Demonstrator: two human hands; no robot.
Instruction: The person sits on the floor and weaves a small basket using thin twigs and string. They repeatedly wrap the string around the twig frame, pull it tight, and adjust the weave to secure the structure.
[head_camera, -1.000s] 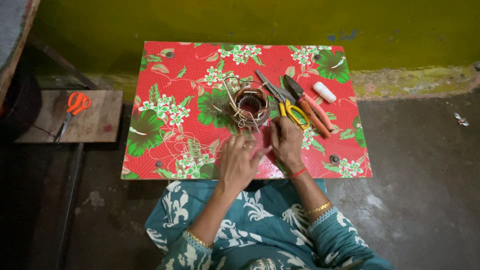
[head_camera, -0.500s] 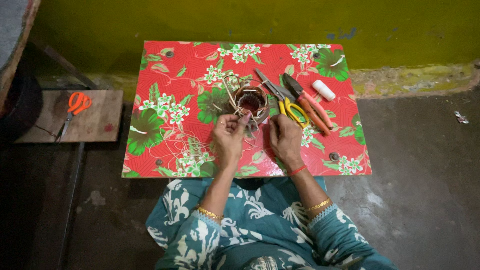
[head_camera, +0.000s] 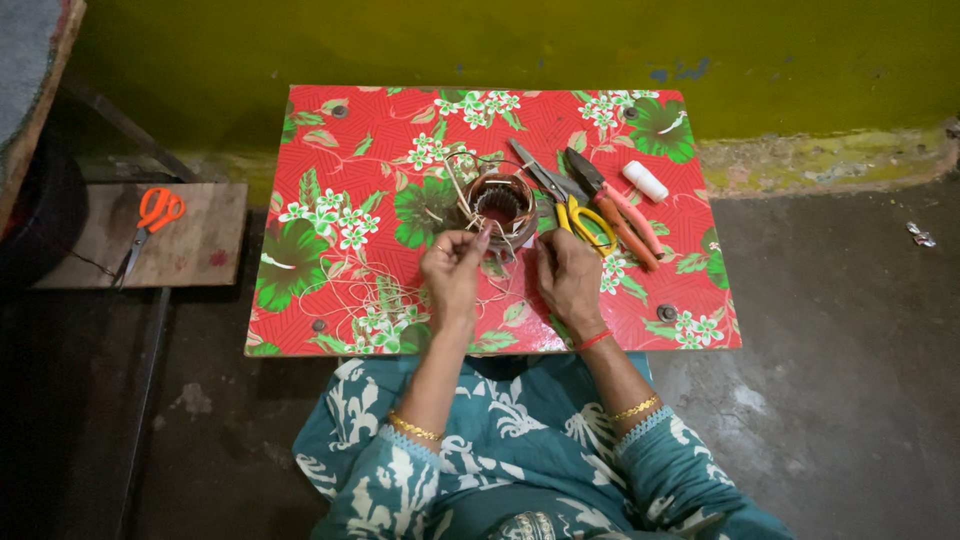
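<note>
A round copper-wound motor coil (head_camera: 499, 205) is seen at the middle of the red floral-covered table (head_camera: 330, 150), well in from every edge. Pale thin cord (head_camera: 478, 228) is pinched by the left hand (head_camera: 452, 272) just beside the coil; the right hand (head_camera: 567, 280) is curled near it, its grip unclear. Yellow-handled snips (head_camera: 565, 198) and orange-handled pliers (head_camera: 615, 205) lie to the right, with open cloth to the left.

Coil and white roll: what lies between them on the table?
Head view: yellow-handled snips and orange-handled pliers lie side by side between the coil and the white roll.
</note>
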